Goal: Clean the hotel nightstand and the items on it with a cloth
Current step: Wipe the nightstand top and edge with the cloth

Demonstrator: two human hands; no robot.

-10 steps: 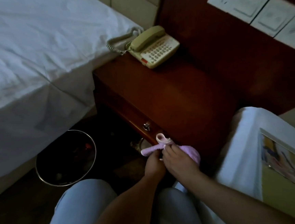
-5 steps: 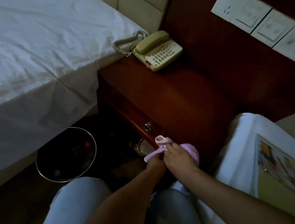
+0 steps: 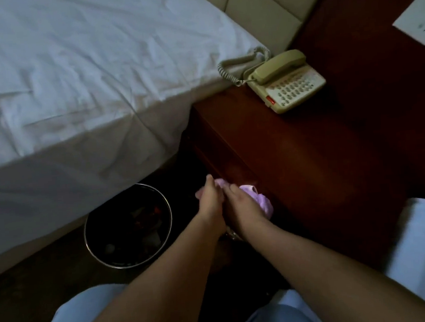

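Hands: left hand point(image 3: 209, 199) and right hand point(image 3: 243, 204) both grasp the pink cloth point(image 3: 261, 202) at the nightstand point(image 3: 308, 157) front edge. Telephone point(image 3: 286, 82) keypad labels are illegible.

- Nightstand point(image 3: 295, 153): dark reddish wood, smooth, faintly glossy.
- Cloth point(image 3: 260, 200): soft pink fabric, matt, bunched.
- Telephone point(image 3: 286, 82): beige plastic, smooth, with a coiled cord.
- Waste bin point(image 3: 128, 226): shiny metal rim.
- Bed sheet point(image 3: 70, 70): white cloth, matt and creased.
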